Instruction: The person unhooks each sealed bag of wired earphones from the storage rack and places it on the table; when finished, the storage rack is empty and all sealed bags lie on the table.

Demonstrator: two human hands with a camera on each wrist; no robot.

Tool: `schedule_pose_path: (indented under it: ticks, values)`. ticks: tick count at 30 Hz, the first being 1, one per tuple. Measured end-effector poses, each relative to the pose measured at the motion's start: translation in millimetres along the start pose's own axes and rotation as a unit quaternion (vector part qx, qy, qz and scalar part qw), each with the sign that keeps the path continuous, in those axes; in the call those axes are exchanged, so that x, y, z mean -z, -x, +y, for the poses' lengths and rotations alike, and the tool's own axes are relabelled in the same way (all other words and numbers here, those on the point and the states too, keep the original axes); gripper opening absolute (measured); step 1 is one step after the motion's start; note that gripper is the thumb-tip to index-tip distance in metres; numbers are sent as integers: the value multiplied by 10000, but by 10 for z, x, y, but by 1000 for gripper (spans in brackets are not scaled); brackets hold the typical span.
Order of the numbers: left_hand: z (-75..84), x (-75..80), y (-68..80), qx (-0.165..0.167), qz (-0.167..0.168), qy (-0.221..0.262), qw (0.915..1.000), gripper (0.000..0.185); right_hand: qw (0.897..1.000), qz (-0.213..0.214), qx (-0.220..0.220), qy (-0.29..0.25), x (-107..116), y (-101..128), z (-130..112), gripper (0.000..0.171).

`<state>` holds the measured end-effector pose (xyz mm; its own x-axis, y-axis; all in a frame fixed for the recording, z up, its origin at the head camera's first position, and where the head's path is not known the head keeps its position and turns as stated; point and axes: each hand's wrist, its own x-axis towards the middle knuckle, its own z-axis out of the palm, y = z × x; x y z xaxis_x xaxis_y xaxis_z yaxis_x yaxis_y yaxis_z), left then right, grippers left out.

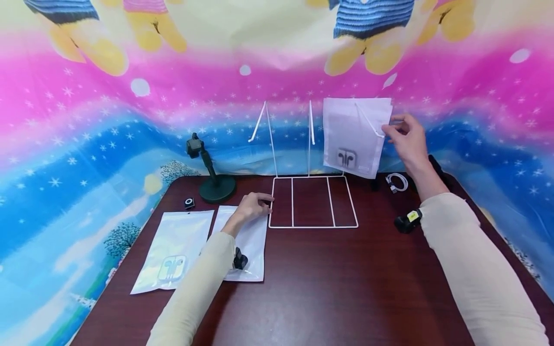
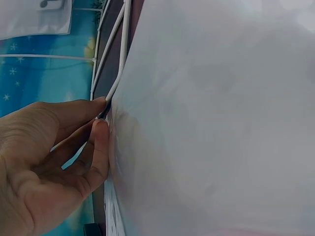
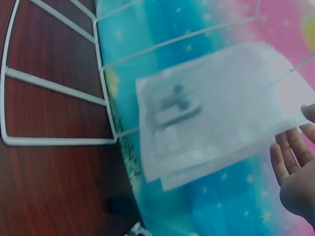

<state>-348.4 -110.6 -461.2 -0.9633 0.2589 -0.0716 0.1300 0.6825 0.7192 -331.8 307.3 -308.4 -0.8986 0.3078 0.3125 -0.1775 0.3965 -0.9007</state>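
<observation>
A white wire display rack [image 1: 313,227] with prongs stands at the back of the table. My left hand [image 1: 251,207] is at the left side of its base; in the left wrist view the thumb and fingertips pinch the wire. From the right prong hang white translucent pouches [image 1: 339,122], at least two overlapping edges showing in the right wrist view. Earphones in a case [image 3: 177,108] show through the front one. With thumb and fingers my right hand [image 1: 409,139] pinches the pouches' right edge, close to the prong's tip. The other two prongs carry nothing.
Two white pouches lie at left: one with earphones [image 1: 186,230], another [image 1: 255,240] partly under my left arm. Behind them are a small black player [image 1: 189,203] and a dark green stand [image 1: 218,190]. A coiled white cable [image 1: 397,183] sits at the back right. A printed cloth hangs behind.
</observation>
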Motion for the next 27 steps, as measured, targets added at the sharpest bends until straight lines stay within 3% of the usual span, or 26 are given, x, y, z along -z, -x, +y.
schedule_pose_path:
  ticks: [14, 18, 24, 27]
  values:
    - [-15, -11, 0, 8, 21, 58, 10000, 39, 9967, -289, 190, -732, 17, 192, -152, 39]
    - [-32, -7, 4, 7, -1, 87, 10000, 39, 9909, -254, 224, -1300, 70, 309, -148, 37]
    - [-50, -20, -8, 87, 26, 89, 9999, 39, 9739, -152, 232, -2251, 144, 466, -166, 28]
    - [-45, -12, -11, 85, 25, 90, 9999, 39, 9724, -136, 203, -2321, 187, 546, -188, 27]
